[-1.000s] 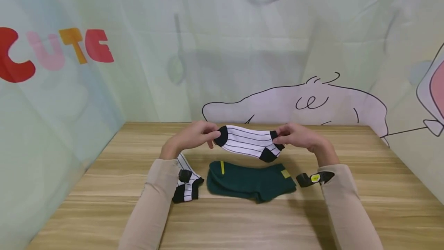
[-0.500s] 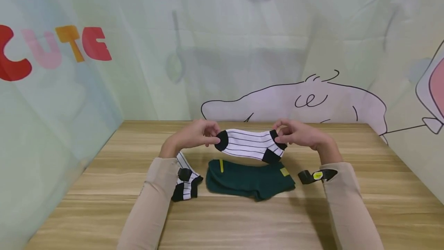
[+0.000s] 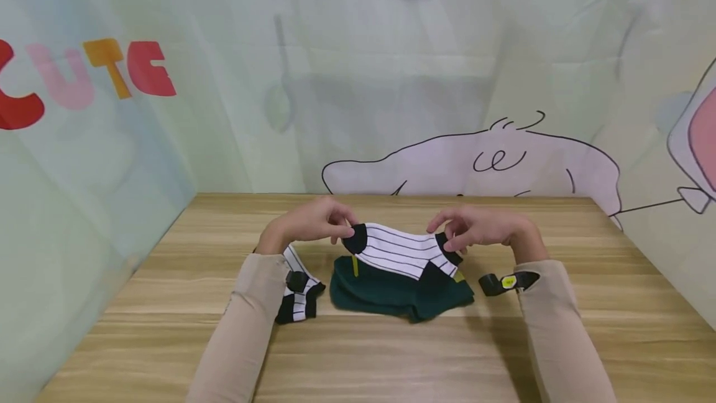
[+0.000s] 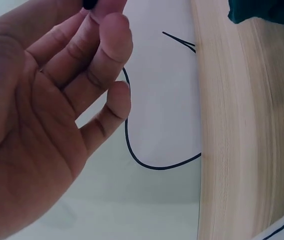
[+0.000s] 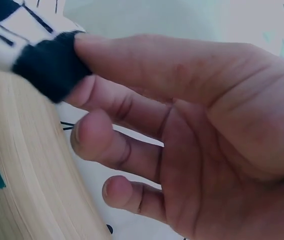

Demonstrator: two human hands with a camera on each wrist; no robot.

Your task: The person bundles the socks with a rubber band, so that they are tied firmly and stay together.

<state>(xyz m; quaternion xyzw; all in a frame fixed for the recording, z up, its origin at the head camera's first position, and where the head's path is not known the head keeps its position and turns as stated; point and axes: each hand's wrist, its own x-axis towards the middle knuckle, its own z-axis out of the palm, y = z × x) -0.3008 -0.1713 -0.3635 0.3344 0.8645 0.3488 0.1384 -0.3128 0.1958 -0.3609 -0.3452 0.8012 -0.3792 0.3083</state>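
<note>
A white ankle sock (image 3: 397, 247) with dark pinstripes and black toe, heel and cuff is stretched between my two hands. My left hand (image 3: 316, 219) pinches its black toe at the left end. At the other end my right hand (image 3: 483, 229) holds the black cuff (image 5: 54, 65) between thumb and fingers, the remaining fingers loosely bent in the right wrist view. Beneath it on the table lies a dark green sock (image 3: 391, 294) with yellow marks, its upper edge covered by the striped sock in the head view.
Another striped sock (image 3: 302, 303) lies left of the green one, partly hidden by my left forearm and its wrist camera (image 3: 296, 281). The wooden table (image 3: 358, 353) ends at a printed cloth backdrop (image 3: 358, 79) behind and at the sides.
Both hands have lowered the striped sock toward me, from behind the green sock to overlapping its upper part. The green sock and the other striped sock stay put.
</note>
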